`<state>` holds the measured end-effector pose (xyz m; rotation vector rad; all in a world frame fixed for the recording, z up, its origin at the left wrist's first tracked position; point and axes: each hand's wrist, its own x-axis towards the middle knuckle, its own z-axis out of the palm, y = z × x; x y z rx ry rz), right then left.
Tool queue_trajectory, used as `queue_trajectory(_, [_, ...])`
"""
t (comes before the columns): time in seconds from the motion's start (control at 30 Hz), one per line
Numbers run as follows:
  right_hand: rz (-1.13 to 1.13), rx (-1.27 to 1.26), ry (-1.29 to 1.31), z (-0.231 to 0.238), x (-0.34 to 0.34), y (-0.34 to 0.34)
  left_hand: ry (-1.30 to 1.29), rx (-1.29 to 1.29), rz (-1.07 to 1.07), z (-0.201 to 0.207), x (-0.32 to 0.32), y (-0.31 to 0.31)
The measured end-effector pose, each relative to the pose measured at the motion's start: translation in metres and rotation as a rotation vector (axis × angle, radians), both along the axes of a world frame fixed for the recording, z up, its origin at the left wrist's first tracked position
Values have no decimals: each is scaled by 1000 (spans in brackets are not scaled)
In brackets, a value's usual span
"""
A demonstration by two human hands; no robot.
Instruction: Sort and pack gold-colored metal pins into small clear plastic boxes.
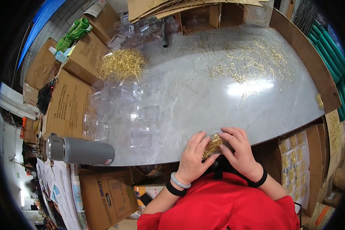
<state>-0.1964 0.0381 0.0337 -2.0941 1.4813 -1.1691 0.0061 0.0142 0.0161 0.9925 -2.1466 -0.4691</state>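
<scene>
Holding a small bundle of gold-coloured pins [212, 146] at the near edge of the grey marble-look table [188, 96], between both hands. Left hand [193, 157]: fingers curled against the bundle's left side, thumb beneath. Right hand [237, 151]: fingers laid over its top and right side, closed on it. Bundle apparently inside a clear packet; hard to tell for certain. Step in hand, judged: gathering and squaring one portion of pins for bagging. Next move, judged: steady pinch from both sides so no pins slip out, then closing of the packet. Nearby stock: loose pins scattered [253, 61] far right of table; heaped pile [121, 63] far left; empty clear packets [142, 136] left of hands; grey flask [80, 150] lying at table's left edge; cardboard boxes [67, 105] beyond.
</scene>
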Motion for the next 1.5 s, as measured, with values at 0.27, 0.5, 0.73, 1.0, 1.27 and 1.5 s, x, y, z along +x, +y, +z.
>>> queue_trajectory(0.27, [-78,-1,11,3,-2,-6,16,50,-28,7,3,-2])
queue_trajectory(0.5, [-88,-23,-11,7,8,-14,61,107,-71,7,4,-4])
queue_trajectory(0.73, [29,-22,131,19,2,-8,165,88,7,1,8,-4])
queue_trajectory(1.0, [110,-32,88,5,7,-7,168,91,-8,3,8,-6])
queue_trajectory(1.27, [30,89,-48,-6,10,-11,110,120,-134,5,8,-11])
queue_trajectory(1.5, [-132,-122,-43,-4,6,11,92,81,-27,5,1,-7])
